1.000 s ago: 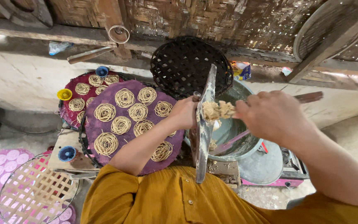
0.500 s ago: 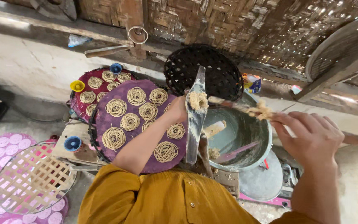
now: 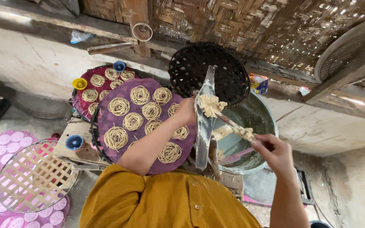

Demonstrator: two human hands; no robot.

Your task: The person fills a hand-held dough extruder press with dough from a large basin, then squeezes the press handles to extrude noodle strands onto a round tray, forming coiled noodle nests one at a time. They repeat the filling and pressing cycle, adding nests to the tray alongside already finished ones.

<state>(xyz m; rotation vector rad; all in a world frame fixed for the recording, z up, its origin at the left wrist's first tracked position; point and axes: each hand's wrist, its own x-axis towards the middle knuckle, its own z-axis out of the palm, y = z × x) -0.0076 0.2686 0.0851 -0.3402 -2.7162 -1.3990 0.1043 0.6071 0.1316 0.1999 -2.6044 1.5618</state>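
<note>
My left hand [image 3: 186, 110] grips a long, narrow metal piece [image 3: 203, 135] held upright, with a lump of pale dough [image 3: 211, 104] stuck near its top. In my right hand [image 3: 275, 154] is a thin stick [image 3: 229, 123] whose tip touches the dough lump; more dough [image 3: 245, 133] clings to the stick just ahead of my fingers. Both hands hover over a grey metal basin [image 3: 258, 116]. To the left lies a round purple tray [image 3: 106, 120] covered with several coiled noodle nests.
A black woven basket [image 3: 210, 71] leans on the woven wall behind the basin. A red tray [image 3: 77, 103] of noodle coils sits behind the purple one, with small blue [image 3: 73, 142] and yellow [image 3: 80, 83] cups nearby. A bamboo lattice tray [image 3: 34, 177] and purple mats lie lower left.
My right hand has drawn away from the metal piece, moving right and down with dough on the stick. My left hand keeps holding the metal piece upright.
</note>
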